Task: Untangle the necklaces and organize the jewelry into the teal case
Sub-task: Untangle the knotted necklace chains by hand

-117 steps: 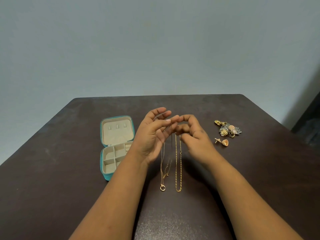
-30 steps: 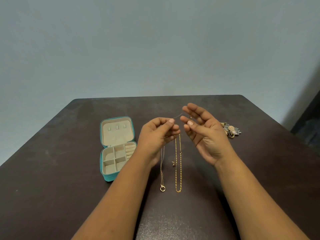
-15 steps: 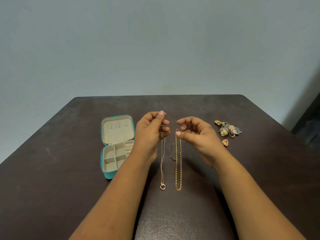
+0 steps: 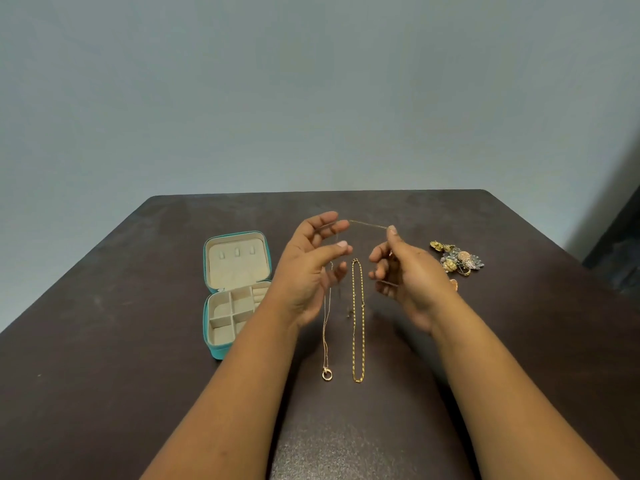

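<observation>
A thin gold chain (image 4: 367, 224) is stretched in the air between my left hand (image 4: 311, 268) and my right hand (image 4: 408, 275), each pinching one end above the table. Below them two necklaces lie straight and side by side: a fine chain with a ring pendant (image 4: 326, 374) on the left and a thicker gold chain (image 4: 357, 320) on the right. A small dark charm (image 4: 348, 315) hangs or lies between them. The teal case (image 4: 213, 341) lies open at the left, with beige compartments showing; my left forearm covers its right edge.
A cluster of gold and silver brooches and earrings (image 4: 457, 259) lies to the right of my right hand, with a small shell earring (image 4: 454, 284) peeking out behind that hand. The dark table (image 4: 104, 375) ends at a pale wall behind.
My hands have lifted and moved apart, pulling the thin chain taut between them. My left fingers have spread wider. The two laid-out necklaces and the case have not moved.
</observation>
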